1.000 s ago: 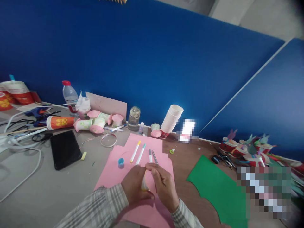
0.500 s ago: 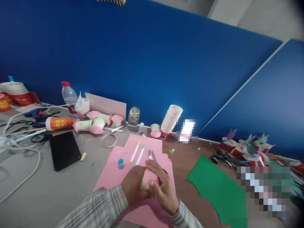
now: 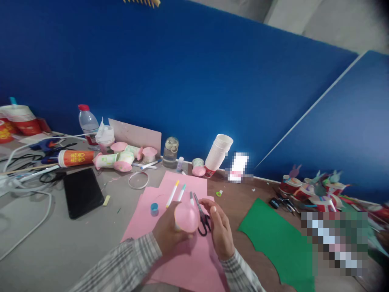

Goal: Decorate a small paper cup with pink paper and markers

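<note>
1. Head view: at lower centre, the left hand is wrapped around a pink-topped cup.
2. The right hand is apart from the cup, loosely open, fingers slightly curved.
3. Scissors lie between, handles just beside the right hand; contact cannot be told.
4. Pink paper lies beneath; a green sheet occupies the lower right.

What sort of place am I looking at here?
Probably a craft desk, perhaps in an office: scissors and markers lie on pink paper, with a blue partition behind.
</note>
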Motion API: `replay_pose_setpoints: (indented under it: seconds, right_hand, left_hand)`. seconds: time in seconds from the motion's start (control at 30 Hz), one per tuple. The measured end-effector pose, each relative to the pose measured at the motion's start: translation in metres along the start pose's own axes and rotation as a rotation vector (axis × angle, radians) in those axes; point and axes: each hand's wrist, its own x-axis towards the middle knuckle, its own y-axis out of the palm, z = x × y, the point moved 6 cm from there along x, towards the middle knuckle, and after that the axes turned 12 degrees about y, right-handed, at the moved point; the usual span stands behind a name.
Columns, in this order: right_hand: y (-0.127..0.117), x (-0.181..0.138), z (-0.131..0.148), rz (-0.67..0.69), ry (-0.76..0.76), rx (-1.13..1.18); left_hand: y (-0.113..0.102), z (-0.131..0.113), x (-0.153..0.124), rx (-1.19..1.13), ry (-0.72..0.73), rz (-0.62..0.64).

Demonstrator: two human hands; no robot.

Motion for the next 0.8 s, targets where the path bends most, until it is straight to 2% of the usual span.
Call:
replay_pose_setpoints:
  seconds: [0.07, 0.13, 0.23, 0.4, 0.5, 0.63, 0.8]
  right_hand:
    - [-0.006, 0.008, -0.005, -0.065, 0.034, -0.064]
    - [-0.006, 0.013, -0.008, -0.059, 0.009, -0.134]
    - [0.002, 0.016, -0.012, 0.010, -0.040, -0.199]
    - [0.024, 0.014, -0.013, 0.133, -0.149, -0.304]
    - [0.043, 0.015, -0.008, 0.228, -0.251, -0.388]
    - [0.070, 0.017, -0.008, 0.361, -0.378, -0.488]
    - [0.087, 0.024, -0.019, 0.397, -0.431, -0.562]
  left_hand:
    - [-0.017, 0.001, 0.005, -0.084, -0.011, -0.204]
    - [-0.032, 0.003, 0.008, -0.112, -0.036, -0.354]
    - [-0.047, 0.004, 0.013, -0.099, -0.056, -0.425]
    - [-0.066, 0.004, 0.014, 0.073, -0.093, -0.548]
    - [-0.062, 0.007, 0.014, 0.045, -0.102, -0.505]
    - [-0.047, 0.009, 0.013, 0.004, -0.094, -0.372]
    - [-0.034, 0.005, 0.008, 0.039, -0.034, -0.266]
